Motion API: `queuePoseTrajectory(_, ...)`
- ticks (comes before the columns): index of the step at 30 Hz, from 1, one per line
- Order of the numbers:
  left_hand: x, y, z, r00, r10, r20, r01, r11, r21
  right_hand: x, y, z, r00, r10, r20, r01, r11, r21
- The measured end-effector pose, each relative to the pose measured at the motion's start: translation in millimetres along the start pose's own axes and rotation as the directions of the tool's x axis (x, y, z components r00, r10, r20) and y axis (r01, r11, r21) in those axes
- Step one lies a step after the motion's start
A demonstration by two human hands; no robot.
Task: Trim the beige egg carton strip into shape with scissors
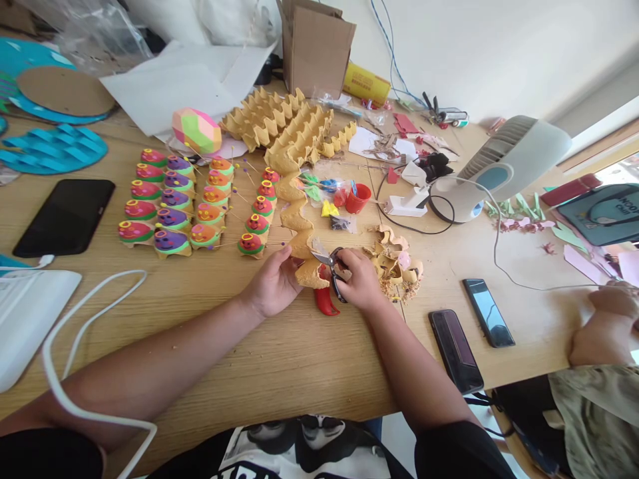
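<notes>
My left hand (274, 283) is closed on the near end of a long strip of yellow egg carton (294, 216) that stretches away from me across the table. My right hand (360, 278) grips a pair of dark-handled scissors (335, 267), whose blades lie against the strip's near cups. Below the strip, a red curved piece (327, 303) rests on the wood. Left of the strip stand rows of painted egg-carton cups with small faces, red (257, 225), orange (207, 213) and purple (172, 219) among them. More egg carton (279, 120) sits behind.
Carton scraps (397, 266) lie right of my hands, near two phones (456, 349) and a white fan (499, 166). A red cup (357, 198) stands beyond. Leftward are a black phone (64, 216) and a white cable (54, 359). Another person's hand (616, 299) rests at the right edge.
</notes>
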State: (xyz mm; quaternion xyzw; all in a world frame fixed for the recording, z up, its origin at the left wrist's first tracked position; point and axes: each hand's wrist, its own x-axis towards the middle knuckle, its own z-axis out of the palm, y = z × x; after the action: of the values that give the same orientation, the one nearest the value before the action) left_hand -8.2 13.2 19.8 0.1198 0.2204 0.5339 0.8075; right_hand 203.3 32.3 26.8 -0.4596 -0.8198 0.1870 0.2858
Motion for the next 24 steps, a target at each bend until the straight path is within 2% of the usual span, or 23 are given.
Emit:
queuePoseTrajectory(9,-0.5,0.0,3.7,1.000,0.014,0.011,-0.015,1.000,0.003,1.1,-0.8,1.2,1.000,0.018,-0.019,-0.018,0.999,-0.031)
queuePoseTrajectory(24,-1.2,0.5,-2.2,0.999,-0.028,0.038,0.026,0.998,0.049,0.5,-1.9,6.6,0.997,0.074,-0.029,-0.074,0.997,-0.009)
